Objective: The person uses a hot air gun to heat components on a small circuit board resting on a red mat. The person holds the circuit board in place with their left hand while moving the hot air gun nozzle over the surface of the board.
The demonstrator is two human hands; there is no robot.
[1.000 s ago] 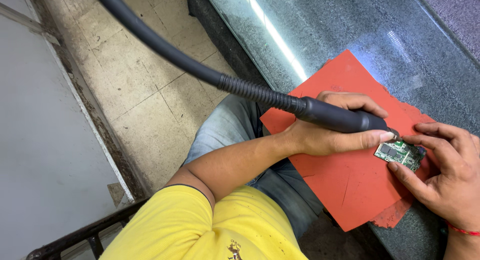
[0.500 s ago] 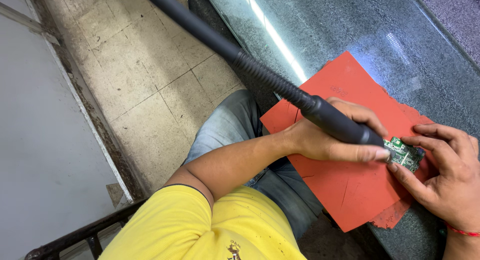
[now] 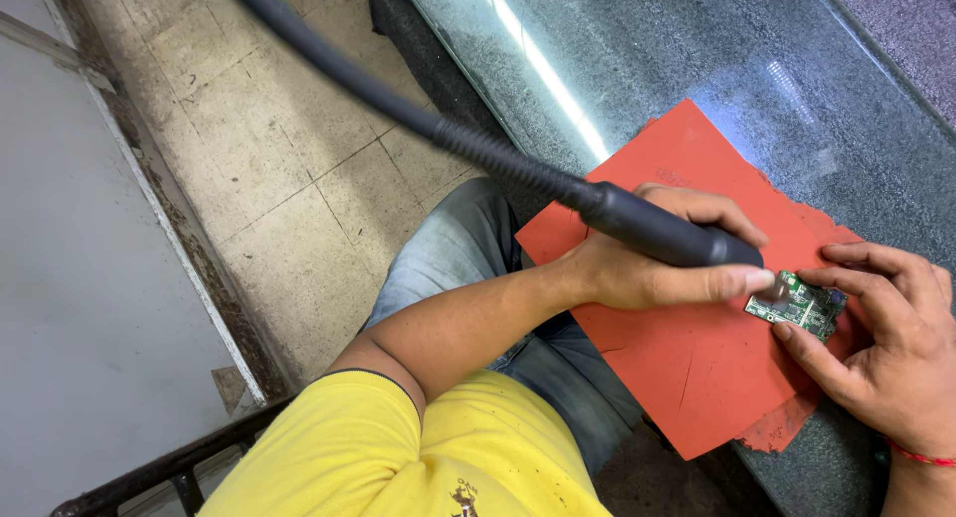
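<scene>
Hot-air tool held over a small circuit board

The left hand (image 3: 657,263) grips the black handpiece (image 3: 667,236), its nozzle touching the green circuit board (image 3: 805,308); the right hand (image 3: 881,348) steadies that board on an orange mat (image 3: 687,378) atop the dark stone counter (image 3: 697,69).

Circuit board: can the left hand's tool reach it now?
Likely yes: the left hand's black handpiece tip meets the circuit board; the right hand grips only its edges.
</scene>
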